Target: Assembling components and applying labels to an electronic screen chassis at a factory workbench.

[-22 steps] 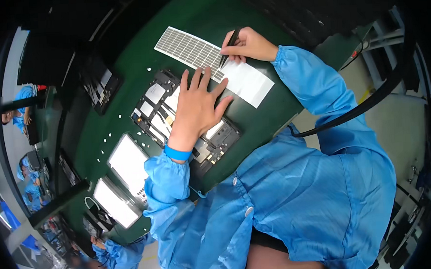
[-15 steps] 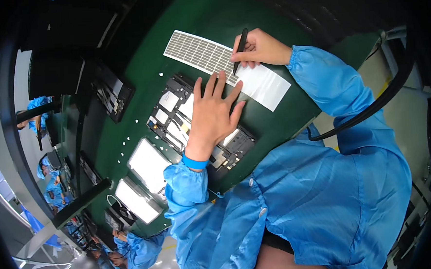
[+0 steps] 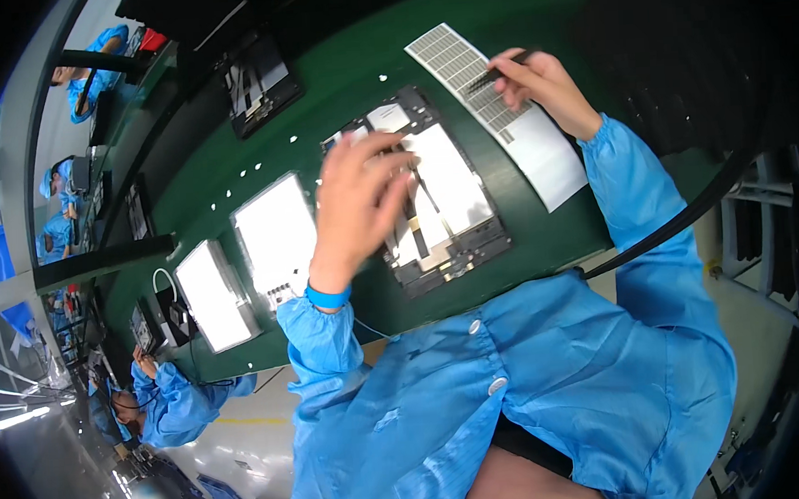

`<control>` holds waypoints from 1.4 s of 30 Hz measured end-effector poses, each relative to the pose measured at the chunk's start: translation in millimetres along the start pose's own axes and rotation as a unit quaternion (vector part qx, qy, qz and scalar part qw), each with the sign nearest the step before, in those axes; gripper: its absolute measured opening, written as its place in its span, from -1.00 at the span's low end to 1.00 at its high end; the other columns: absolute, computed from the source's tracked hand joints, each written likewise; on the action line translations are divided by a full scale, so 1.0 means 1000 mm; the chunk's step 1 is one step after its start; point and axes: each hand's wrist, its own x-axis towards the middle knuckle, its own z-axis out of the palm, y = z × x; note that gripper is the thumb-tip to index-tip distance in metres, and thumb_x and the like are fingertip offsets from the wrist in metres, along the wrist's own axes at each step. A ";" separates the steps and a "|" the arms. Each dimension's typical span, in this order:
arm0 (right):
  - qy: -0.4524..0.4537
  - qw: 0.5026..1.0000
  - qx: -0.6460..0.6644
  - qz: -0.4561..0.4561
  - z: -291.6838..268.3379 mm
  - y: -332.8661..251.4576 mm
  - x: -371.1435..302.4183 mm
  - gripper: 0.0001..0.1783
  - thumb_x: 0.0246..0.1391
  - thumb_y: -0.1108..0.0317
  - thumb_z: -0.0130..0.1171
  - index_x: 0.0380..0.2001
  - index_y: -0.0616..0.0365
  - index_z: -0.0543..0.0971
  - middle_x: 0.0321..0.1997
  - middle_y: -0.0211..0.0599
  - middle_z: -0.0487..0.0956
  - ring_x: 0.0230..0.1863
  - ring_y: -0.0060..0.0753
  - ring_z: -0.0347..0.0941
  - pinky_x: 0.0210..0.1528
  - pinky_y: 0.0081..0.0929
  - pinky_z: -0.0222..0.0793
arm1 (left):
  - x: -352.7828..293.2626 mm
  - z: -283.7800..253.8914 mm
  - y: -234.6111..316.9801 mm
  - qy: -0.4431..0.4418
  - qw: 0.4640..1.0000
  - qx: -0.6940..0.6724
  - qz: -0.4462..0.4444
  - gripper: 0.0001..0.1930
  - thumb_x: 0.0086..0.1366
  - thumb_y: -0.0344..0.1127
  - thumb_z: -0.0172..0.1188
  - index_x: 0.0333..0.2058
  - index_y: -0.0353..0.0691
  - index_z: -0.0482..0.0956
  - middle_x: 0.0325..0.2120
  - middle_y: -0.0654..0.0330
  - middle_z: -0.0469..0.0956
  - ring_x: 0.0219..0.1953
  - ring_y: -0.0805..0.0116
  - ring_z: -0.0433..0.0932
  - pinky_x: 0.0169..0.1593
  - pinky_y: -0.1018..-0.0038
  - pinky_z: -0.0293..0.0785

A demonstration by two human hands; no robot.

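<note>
An opened tablet (image 3: 455,188) with white battery cells and a black frame lies on the green bench in front of me. My left hand (image 3: 357,206) hovers over its left side, fingers curved and apart, a little blurred; nothing shows in them. It hides part of the tablet. To the right lies a strip-shaped label sheet (image 3: 549,165), with rows of small grey labels at its far end and bare white backing at the near end. My right hand (image 3: 545,88) grips dark tweezers (image 3: 488,80), their tips over the label rows.
Left of the tablet are a bright white panel (image 3: 276,229) and a white slab-like stack (image 3: 212,295). Another opened device (image 3: 260,81) lies farther back. Small white scraps (image 3: 258,167) dot the bench. A co-worker (image 3: 177,401) sits at lower left; a black cable (image 3: 678,221) hangs at right.
My view has turned. My left hand has lifted off the label sheet and moved left over the tablet. The tweezers, still in my right hand, now point at labels farther up the sheet.
</note>
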 end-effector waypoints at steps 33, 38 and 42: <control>-0.001 0.987 -0.122 -0.104 0.000 -0.027 0.012 -0.75 0.33 0.21 0.16 -0.17 0.20 0.59 -0.39 -0.31 0.61 -0.47 -0.61 0.55 -0.41 -0.68 0.48 | 0.007 -0.010 -0.014 0.029 0.979 0.198 0.038 -0.80 0.26 -0.34 0.21 -0.16 -0.23 0.65 0.02 0.12 0.56 0.23 0.01 0.39 0.37 0.05 0.18; -0.024 0.994 -0.104 0.009 -0.029 0.012 -0.027 -0.82 0.30 0.32 0.19 -0.21 0.24 0.56 -0.43 -0.31 0.62 -0.47 -0.61 0.56 -0.45 -0.70 0.46 | 0.054 0.067 0.032 -0.047 0.984 0.049 0.163 -0.62 0.43 0.00 0.04 0.04 -0.01 0.66 0.10 -0.17 0.49 0.29 -0.21 0.29 0.41 0.00 0.09; -0.019 0.998 -0.066 0.009 -0.033 0.030 -0.038 -0.80 0.24 0.31 0.28 -0.23 0.24 0.59 -0.39 -0.30 0.65 -0.44 -0.58 0.57 -0.43 -0.68 0.47 | 0.071 0.082 0.031 -0.174 0.969 0.115 0.132 -0.56 0.49 0.05 -0.10 0.11 0.02 0.62 0.21 -0.13 0.41 0.33 -0.17 0.25 0.44 0.03 0.03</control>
